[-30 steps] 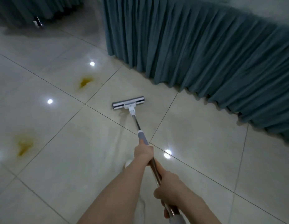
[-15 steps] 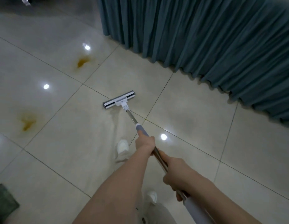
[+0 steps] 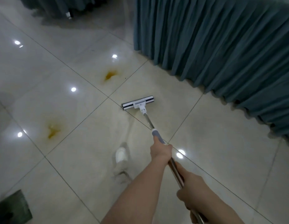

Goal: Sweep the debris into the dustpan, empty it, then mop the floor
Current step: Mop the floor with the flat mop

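Mop handle (image 3: 149, 122) — inside curled fingers (image 3: 167, 149)

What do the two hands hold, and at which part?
Both grip the mop by its pole: left hand at the grey sleeve, right hand farther up the bare metal.

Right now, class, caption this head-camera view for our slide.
Left hand and right hand grip the mop on glossy tiles near two yellow stains.
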A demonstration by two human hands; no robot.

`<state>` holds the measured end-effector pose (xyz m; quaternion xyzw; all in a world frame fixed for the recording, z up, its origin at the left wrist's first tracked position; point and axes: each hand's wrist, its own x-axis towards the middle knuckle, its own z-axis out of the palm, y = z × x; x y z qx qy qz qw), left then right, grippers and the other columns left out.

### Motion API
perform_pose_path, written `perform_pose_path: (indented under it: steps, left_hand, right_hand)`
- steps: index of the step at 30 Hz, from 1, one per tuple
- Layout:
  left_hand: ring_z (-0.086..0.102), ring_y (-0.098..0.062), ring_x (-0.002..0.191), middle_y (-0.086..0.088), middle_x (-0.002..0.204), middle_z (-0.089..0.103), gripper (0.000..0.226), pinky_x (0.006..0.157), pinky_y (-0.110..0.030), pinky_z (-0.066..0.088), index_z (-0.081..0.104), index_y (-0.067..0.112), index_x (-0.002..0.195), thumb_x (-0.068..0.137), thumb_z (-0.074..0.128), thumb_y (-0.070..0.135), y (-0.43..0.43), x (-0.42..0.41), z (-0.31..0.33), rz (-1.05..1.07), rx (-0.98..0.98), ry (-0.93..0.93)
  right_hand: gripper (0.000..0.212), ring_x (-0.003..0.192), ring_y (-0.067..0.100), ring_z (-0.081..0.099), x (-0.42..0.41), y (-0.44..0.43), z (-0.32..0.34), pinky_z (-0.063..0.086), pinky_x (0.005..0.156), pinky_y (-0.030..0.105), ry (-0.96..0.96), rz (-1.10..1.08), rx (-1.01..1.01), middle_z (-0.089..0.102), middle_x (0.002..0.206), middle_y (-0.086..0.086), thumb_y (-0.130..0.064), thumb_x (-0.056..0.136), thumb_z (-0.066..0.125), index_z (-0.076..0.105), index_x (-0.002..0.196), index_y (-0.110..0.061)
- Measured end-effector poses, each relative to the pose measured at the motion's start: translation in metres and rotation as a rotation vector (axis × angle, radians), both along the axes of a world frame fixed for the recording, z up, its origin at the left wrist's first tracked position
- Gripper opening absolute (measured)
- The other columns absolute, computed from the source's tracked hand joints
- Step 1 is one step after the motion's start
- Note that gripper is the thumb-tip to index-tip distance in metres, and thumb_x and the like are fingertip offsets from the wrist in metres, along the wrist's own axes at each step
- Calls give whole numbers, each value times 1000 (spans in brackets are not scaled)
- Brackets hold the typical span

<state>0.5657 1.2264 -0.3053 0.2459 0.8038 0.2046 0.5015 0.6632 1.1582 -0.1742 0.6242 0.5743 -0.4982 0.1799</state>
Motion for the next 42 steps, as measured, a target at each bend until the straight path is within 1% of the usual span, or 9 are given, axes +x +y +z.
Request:
perform_pose_path:
  steps: [7,12,17,22,26,29,33,36,42]
  left_hand:
    - [59,-33,96,-14,107,57,50,74,-31,45,39,13,128,82,57,22,156,-107,-15,-25,39,20]
    - [56,-30,91,-10,101,55,51,71,-30,43,38,17,132,84,55,22,285,-197,-27,-30,70,36]
    - [56,-33,98,-14,115,55,59,72,-32,45,33,19,140,85,54,21,398,-280,-45,-26,112,46]
    - [58,-33,97,-15,110,59,37,71,-31,47,48,14,122,86,53,20,470,-357,-62,-96,140,201]
    - [60,-34,102,-14,110,63,26,85,-37,54,57,12,110,86,55,20,472,-405,-72,-97,152,267]
    - [59,-30,101,-11,114,63,31,81,-30,49,58,14,115,86,57,24,449,-413,-74,-83,146,270]
    - [57,-29,98,-11,114,62,32,78,-30,46,53,16,118,88,55,26,404,-392,-71,-61,132,240]
    - [57,-32,103,-13,113,62,31,78,-30,44,51,14,117,88,54,25,362,-368,-64,-52,124,237]
    - [53,-28,83,-12,104,59,32,70,-32,47,47,14,121,90,50,24,251,-306,-47,10,81,170]
  right_hand:
    - [91,40,6,56,-107,150,-10,42,38,18,-6,-33,37,58,77,0,-1,81,44,11,147,-54]
    - [90,61,20,64,-198,278,-22,56,48,27,-27,-56,30,61,90,10,3,85,49,12,149,-48]
    - [82,42,18,57,-278,388,-50,51,39,27,20,-129,51,60,86,16,6,85,51,26,146,-43]
    - [64,49,24,58,-355,458,-85,52,41,30,112,-170,31,59,94,20,7,86,51,40,137,-30]
    - [62,48,24,59,-406,462,-98,60,50,44,189,-147,-5,57,102,19,7,88,49,36,137,-27]
    - [67,45,27,61,-416,439,-99,58,44,42,204,-181,-70,54,102,18,8,89,48,28,142,-28]
    - [73,70,35,68,-390,397,-94,61,62,51,165,-130,-69,55,98,16,7,87,48,23,146,-29]
    - [85,74,34,70,-362,359,-86,61,63,50,161,-80,-44,55,95,14,6,86,45,12,149,-40]
    - [97,76,26,71,-296,255,-71,62,68,42,91,68,20,59,89,9,4,84,47,-2,149,-48]
